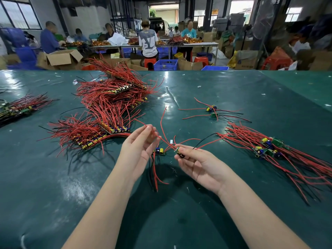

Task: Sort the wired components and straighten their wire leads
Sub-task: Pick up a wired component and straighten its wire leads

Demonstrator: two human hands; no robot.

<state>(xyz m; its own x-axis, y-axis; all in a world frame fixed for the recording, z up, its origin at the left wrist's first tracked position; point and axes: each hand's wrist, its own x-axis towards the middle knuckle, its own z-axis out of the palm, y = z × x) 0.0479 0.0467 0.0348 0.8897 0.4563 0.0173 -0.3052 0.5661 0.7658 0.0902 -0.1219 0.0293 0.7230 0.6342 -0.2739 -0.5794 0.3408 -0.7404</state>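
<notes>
Head view: my right hand (195,163) pinches a small board (179,151) at its fingertips; my left hand (139,150), fingers half-curled, pinches its red lead (162,139). Another board (159,151) lies between my hands. Pulling hard could, I judge, snag its wires or tear the solder joint.

held board (179,152): small green, red and black leads fanning out | second board (159,151): flat on mat, yellow and blue parts | sorted bundle (269,146): right, leads aligned | unsorted heap (111,103): left, tangled
</notes>
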